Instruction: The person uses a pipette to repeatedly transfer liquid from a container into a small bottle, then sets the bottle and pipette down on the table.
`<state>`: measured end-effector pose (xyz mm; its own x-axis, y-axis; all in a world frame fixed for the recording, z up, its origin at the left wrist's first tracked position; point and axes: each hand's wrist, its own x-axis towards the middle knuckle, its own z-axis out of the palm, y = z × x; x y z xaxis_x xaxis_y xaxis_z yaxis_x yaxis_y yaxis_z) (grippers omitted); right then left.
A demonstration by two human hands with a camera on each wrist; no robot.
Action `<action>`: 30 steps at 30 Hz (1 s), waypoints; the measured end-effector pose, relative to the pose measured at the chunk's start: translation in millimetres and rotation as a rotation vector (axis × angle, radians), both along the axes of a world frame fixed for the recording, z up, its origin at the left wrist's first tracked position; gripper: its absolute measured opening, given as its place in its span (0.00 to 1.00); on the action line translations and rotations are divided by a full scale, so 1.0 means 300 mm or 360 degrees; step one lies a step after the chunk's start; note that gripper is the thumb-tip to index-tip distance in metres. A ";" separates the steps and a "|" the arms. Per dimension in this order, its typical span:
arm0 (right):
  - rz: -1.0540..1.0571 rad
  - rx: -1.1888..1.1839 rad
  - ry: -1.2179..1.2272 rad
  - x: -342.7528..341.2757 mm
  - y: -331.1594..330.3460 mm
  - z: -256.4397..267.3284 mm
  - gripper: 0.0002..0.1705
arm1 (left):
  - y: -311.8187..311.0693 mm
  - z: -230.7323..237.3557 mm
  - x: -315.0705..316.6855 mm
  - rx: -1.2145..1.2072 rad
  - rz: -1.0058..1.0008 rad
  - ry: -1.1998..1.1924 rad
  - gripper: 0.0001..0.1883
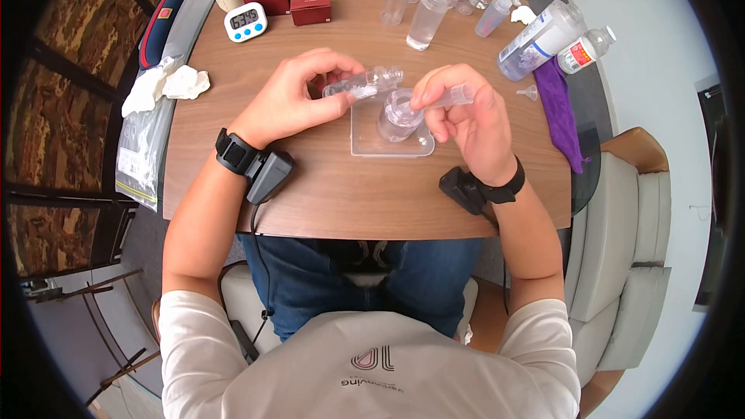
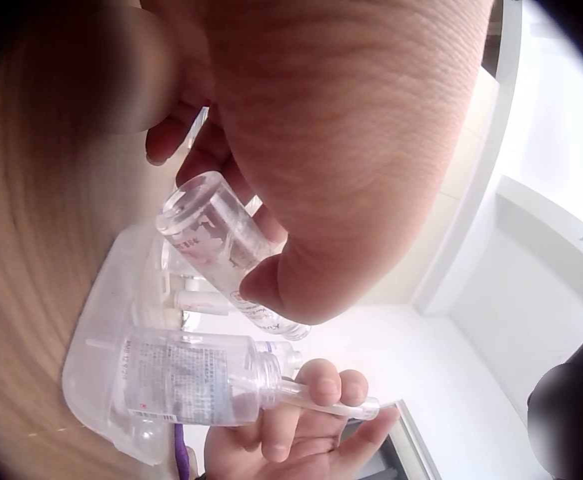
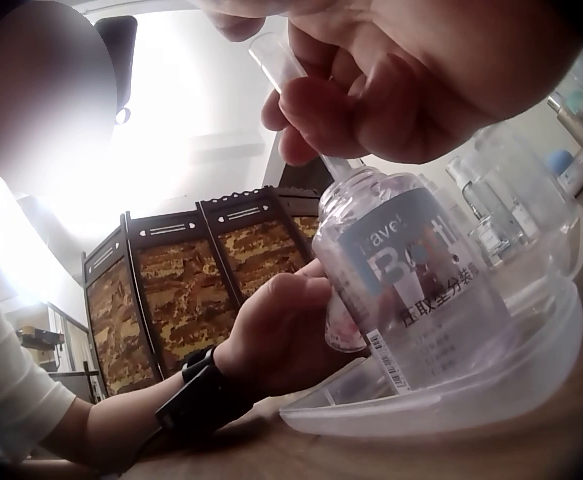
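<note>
My left hand [image 1: 291, 101] grips a small clear bottle [image 2: 222, 235] with pink print, held tilted beside a larger clear bottle [image 3: 427, 310]. That larger bottle, printed with blue and dark lettering, stands uncapped on a shallow clear plastic tray [image 1: 366, 145]. Over its mouth, my right hand [image 1: 479, 128] pinches a slim clear tube [image 3: 274, 58] between thumb and fingers. The tube slants, its lower end at the bottle's open neck, its upper end sticking out past the fingers in the left wrist view.
Along the back stand dark red boxes [image 1: 311, 6], a digital timer [image 1: 246, 23] and several clear bottles [image 1: 427, 19]. To the right are a large bottle with purplish contents [image 1: 535, 43], a small funnel [image 1: 528, 92] and a purple cloth [image 1: 557, 105]. Crumpled tissues [image 1: 186, 83] lie at left.
</note>
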<state>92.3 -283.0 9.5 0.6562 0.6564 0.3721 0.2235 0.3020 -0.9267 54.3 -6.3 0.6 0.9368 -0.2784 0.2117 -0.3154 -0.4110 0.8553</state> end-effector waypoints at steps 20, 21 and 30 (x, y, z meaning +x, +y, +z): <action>-0.0012 0.0793 0.0278 0.096 -0.138 0.091 0.29 | 0.002 -0.017 0.007 0.0007 -0.0024 -0.0033 0.17; -0.0027 0.0871 0.0329 0.106 -0.143 0.090 0.29 | 0.002 -0.015 0.006 0.0009 -0.0031 -0.0040 0.17; -0.0054 0.0830 0.0321 0.101 -0.087 0.044 0.32 | -0.003 -0.004 0.003 0.0001 -0.0068 -0.0057 0.16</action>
